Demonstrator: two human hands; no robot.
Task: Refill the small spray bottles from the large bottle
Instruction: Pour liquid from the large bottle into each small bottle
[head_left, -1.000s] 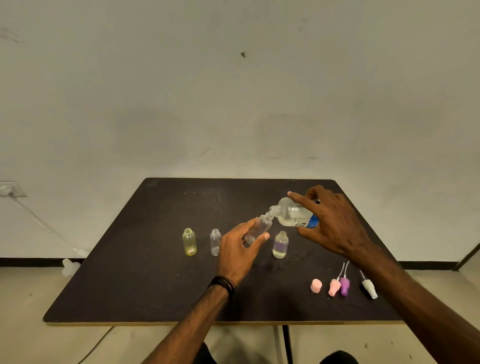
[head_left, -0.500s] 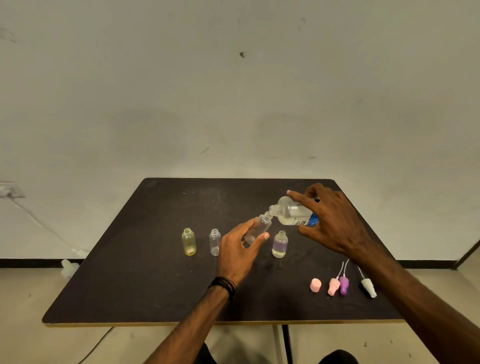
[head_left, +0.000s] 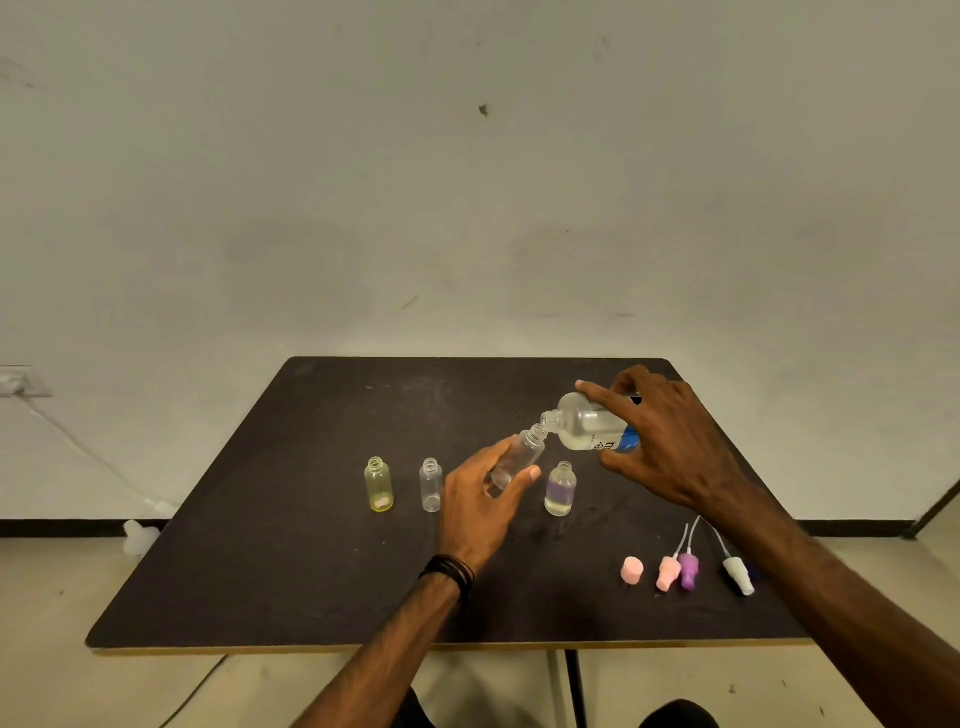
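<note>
While the right hand tips the big clear bottle on its side, fingers wrapped over the top of it, its open neck sits right at the mouth of a small clear bottle that the left hand holds tilted between thumb and fingers. Both are up off the table, roughly over its middle-right.

Label-wise there's not much to go on: the big bottle has a white and blue label with a few dark characters on it, but it's sideways, half under the hand, and too small to read. No brand I can make out.

Only one camera view here, from the head.

On the dark table, three more small bottles stand upright with no tops: a yellowish one on the left, a clear one just beside it, and one with a purplish tint and some liquid at the bottom right under the pouring.

Near the front right sit a pink cap, a pink sprayer top, a purple one touching it, and a white one partly tucked by the right forearm.

Left half and front strip of the table are bare board. The far edge runs close to the wall, and the right hand is near the far right corner.
</note>
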